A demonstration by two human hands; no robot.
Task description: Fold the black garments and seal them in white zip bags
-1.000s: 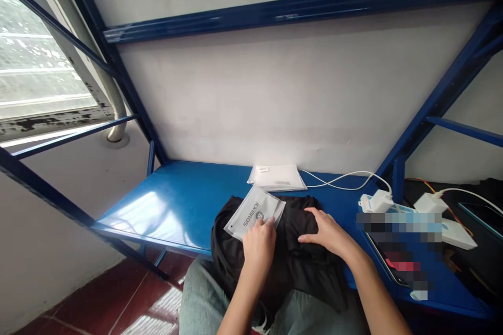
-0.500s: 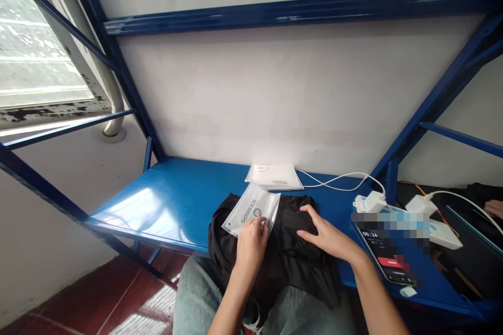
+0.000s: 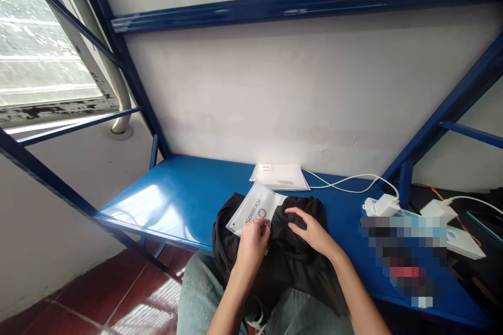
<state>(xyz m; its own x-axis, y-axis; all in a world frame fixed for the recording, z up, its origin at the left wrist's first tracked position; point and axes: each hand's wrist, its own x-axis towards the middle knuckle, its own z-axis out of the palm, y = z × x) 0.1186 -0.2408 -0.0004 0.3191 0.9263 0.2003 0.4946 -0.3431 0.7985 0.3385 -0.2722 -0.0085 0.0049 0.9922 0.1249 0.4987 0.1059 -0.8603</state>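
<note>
A black cloth (image 3: 291,272) is spread over my lap and the front edge of the blue table. On its left part lies a whitish plastic bag (image 3: 253,207) with dark lettering and a round logo. My left hand (image 3: 254,238) pinches the lower right edge of this bag. Curved around a bunched fold of the cloth, my right hand (image 3: 308,227) has its thumb and fingers against the fabric, close to the bag's right edge. The fold covers part of that edge. Behind the bag, a flat white package (image 3: 281,177) rests near the wall.
The blue table (image 3: 188,183) runs along the wall inside a blue metal frame. White cables lead to chargers (image 3: 381,204) and a power strip (image 3: 466,243) on the right, beside a blurred-out patch. A window is at the upper left.
My right hand has moved left with a bunched fold of the black cloth, now over the bag's right edge. My left hand keeps its pinch. The view has shifted slightly.
</note>
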